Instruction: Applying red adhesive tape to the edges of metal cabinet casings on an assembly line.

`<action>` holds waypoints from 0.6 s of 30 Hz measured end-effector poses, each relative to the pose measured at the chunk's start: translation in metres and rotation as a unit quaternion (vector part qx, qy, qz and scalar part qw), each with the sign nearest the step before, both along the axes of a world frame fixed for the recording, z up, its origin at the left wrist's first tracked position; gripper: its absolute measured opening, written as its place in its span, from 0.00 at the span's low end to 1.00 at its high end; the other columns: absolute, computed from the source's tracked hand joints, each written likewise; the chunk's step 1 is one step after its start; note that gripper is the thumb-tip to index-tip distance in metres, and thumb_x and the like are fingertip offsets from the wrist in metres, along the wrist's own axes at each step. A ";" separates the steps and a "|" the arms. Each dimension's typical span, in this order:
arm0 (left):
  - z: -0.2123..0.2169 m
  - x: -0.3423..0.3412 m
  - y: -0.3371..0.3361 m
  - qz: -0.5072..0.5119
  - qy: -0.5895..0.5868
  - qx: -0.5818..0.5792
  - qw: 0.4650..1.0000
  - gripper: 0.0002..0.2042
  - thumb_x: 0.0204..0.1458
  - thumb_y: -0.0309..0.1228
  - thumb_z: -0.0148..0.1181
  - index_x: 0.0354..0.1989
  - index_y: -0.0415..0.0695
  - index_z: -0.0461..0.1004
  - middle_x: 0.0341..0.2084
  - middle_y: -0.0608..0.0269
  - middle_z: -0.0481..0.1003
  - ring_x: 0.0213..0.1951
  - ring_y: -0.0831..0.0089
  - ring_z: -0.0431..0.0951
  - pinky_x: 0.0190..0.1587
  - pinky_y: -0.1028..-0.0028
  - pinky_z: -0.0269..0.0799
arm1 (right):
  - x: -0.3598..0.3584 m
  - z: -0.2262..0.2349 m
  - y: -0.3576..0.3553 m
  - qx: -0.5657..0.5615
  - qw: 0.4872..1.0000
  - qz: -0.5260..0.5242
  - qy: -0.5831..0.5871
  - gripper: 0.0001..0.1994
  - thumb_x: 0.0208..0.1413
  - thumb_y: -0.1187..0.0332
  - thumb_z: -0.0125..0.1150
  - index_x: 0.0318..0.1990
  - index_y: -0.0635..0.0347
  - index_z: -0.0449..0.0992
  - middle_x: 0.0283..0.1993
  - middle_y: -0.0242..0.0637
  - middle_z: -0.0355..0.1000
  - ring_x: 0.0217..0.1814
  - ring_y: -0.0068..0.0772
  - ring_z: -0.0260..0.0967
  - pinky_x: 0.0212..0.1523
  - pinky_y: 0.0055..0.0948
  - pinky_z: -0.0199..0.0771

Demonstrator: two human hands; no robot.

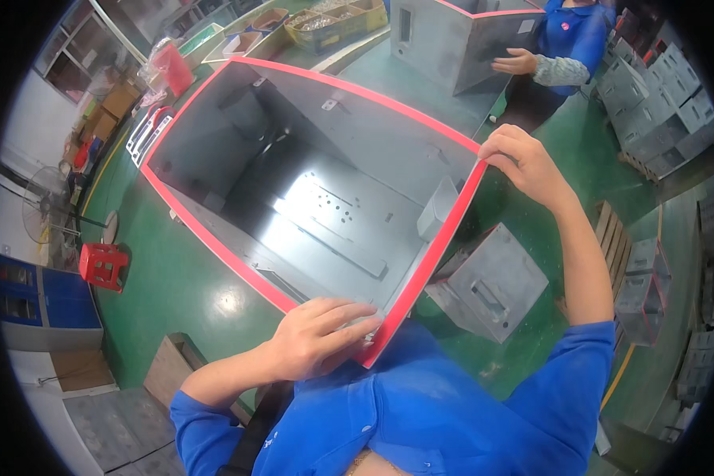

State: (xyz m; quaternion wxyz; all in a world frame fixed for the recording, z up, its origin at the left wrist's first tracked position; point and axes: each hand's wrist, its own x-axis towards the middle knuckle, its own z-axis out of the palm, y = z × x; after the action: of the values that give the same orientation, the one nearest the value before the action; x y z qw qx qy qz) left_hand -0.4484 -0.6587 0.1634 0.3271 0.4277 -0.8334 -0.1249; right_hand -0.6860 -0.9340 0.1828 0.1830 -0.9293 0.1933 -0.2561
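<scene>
A large open-topped grey metal box [349,163] is in front of me, its rim lined with a red edging strip [430,279]. Bent fingers of my left hand [321,337] lie close together over the near corner of the rim; the thumb is hidden. At the right corner, my right hand [523,165] pinches the red-lined rim between thumb and fingers. Inside the box are a bright reflection, a group of small holes and a small pale bracket [438,208] against the right wall.
A smaller grey metal box [492,285] stands on the green floor at right. Beyond, a co-worker in blue [573,40] is beside another red-edged box [452,44]. Stacked metal boxes [658,99] stand far right. At left are a red stool [103,266] and a fan [49,202].
</scene>
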 end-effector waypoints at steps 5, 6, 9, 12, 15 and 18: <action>-0.002 0.002 0.003 0.013 -0.008 0.004 1.000 0.21 0.33 0.22 0.61 0.42 0.41 0.71 0.37 0.55 0.72 0.32 0.62 0.74 0.28 0.71 0.69 | -0.013 0.017 0.012 0.103 0.995 -0.011 0.014 0.03 0.45 0.78 0.53 0.29 0.63 0.70 0.29 0.35 0.65 0.33 0.30 0.64 0.36 0.25 0.64; -0.002 0.003 0.004 0.014 -0.007 0.003 1.000 0.21 0.33 0.22 0.62 0.42 0.41 0.71 0.37 0.55 0.72 0.32 0.62 0.74 0.28 0.71 0.69 | -0.018 0.018 0.016 0.115 0.993 0.014 0.017 0.03 0.45 0.77 0.54 0.29 0.64 0.70 0.28 0.33 0.66 0.31 0.26 0.64 0.35 0.23 0.64; -0.002 0.001 0.003 0.013 0.001 -0.011 1.000 0.20 0.34 0.23 0.62 0.42 0.42 0.71 0.37 0.56 0.72 0.33 0.63 0.74 0.28 0.71 0.70 | -0.039 0.010 0.024 0.260 0.965 -0.014 0.034 0.02 0.48 0.75 0.54 0.29 0.64 0.69 0.27 0.31 0.67 0.31 0.22 0.64 0.35 0.22 0.64; -0.002 -0.003 0.002 -0.006 0.004 -0.032 0.999 0.18 0.36 0.26 0.62 0.41 0.42 0.72 0.39 0.57 0.72 0.36 0.63 0.74 0.30 0.72 0.70 | -0.047 -0.007 0.027 0.360 0.927 -0.034 0.097 0.04 0.50 0.73 0.52 0.31 0.63 0.68 0.29 0.28 0.66 0.32 0.17 0.62 0.35 0.19 0.63; 0.001 -0.008 0.002 -0.058 -0.032 -0.060 0.996 0.14 0.41 0.30 0.60 0.39 0.43 0.74 0.43 0.60 0.72 0.43 0.64 0.72 0.38 0.70 0.70 | -0.044 -0.022 0.026 0.387 0.915 -0.089 0.076 0.05 0.52 0.71 0.53 0.32 0.63 0.69 0.29 0.28 0.66 0.33 0.17 0.63 0.35 0.19 0.64; -0.005 -0.009 0.004 -0.084 -0.069 -0.088 0.990 0.13 0.43 0.31 0.58 0.39 0.43 0.74 0.43 0.62 0.72 0.45 0.64 0.72 0.42 0.69 0.70 | -0.037 -0.027 0.021 0.363 0.923 -0.124 0.029 0.06 0.52 0.70 0.53 0.33 0.63 0.69 0.30 0.29 0.67 0.34 0.17 0.63 0.36 0.19 0.64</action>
State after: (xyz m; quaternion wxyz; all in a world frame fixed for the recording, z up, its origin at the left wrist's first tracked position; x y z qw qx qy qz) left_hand -0.4574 -0.6549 0.1579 0.2934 0.3335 -0.8946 -0.0484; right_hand -0.7229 -0.9127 0.1558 0.4691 -0.7746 0.3920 -0.1620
